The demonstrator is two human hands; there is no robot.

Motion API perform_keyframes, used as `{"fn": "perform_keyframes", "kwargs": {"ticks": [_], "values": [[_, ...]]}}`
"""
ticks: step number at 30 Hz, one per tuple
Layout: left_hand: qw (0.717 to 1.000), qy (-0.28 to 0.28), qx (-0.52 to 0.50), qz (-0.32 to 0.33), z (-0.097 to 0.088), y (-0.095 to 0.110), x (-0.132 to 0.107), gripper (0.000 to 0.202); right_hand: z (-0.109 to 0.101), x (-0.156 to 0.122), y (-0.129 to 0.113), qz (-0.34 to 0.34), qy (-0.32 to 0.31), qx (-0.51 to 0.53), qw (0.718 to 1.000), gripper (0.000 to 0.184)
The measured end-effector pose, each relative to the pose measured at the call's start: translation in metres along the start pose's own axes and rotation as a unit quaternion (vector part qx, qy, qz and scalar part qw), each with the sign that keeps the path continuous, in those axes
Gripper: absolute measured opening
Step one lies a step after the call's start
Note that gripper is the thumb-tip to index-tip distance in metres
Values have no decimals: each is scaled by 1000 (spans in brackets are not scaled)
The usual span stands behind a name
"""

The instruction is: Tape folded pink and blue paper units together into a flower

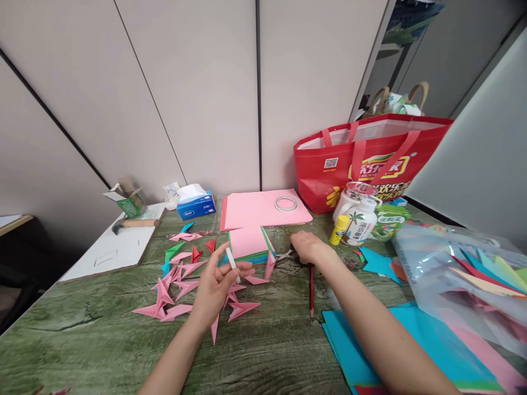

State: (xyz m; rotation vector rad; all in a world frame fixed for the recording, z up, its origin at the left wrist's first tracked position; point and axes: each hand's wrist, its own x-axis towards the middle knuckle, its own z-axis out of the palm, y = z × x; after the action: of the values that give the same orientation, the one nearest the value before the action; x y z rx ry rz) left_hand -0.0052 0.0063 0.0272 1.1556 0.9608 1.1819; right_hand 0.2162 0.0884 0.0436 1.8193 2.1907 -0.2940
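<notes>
Between the thumb and fingers of my left hand (220, 274) is a narrow white strip (233, 259), held upright. Its material cannot be made out. My right hand (307, 248) is closed over the handles of a pair of scissors (284, 255), whose blades point left on the table. Just behind my left hand lies a stack of square coloured paper (248, 241), pink on top. Folded pink paper pieces (162, 296) are scattered around and left of that hand, with a few green, blue and red ones. A red pencil (312, 293) lies just in front of my right hand.
Large pink sheets (255, 208) with a tape roll (286, 204) lie at the back. To the right are a red bag (321, 175), a glue stick (340, 229), a white bottle (360, 222) and blue sheets (341, 334). A hammer (138, 223) and tissue box (195, 206) are left.
</notes>
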Motion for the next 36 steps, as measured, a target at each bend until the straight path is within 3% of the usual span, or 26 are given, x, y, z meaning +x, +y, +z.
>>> {"fn": "perform_keyframes", "kwargs": {"ticks": [6,12,16,19,21,23,25,28,31,33,36], "values": [[999,27,-10,25,-1,-2,2,43,-15,-15,10,16,51,-10,999,41],[998,32,23,49,-5,-7,2,31,-24,-34,10,25,57,-18,998,38],[998,28,16,53,-1,-3,0,39,-29,-46,7,13,64,-17,998,34],[999,3,-5,42,2,4,-3,56,-29,-53,14,-2,74,-9,997,25],[999,-18,-12,42,2,8,-7,63,-23,-56,19,-17,108,41,993,21],[999,-27,-18,41,1,9,-10,56,-13,-57,19,-47,183,162,969,27],[999,-19,-24,41,1,8,-12,42,-1,-59,13,-95,247,308,914,32],[998,4,-23,56,1,4,-15,19,15,-64,-5,-181,236,499,814,45],[996,23,-28,78,3,0,-16,10,24,-72,-24,-285,227,532,765,37],[995,35,-35,82,3,-2,-16,10,28,-74,-33,-312,231,496,776,33],[996,31,-40,75,2,-5,-17,15,36,-72,-39,-243,297,354,853,37]]}}
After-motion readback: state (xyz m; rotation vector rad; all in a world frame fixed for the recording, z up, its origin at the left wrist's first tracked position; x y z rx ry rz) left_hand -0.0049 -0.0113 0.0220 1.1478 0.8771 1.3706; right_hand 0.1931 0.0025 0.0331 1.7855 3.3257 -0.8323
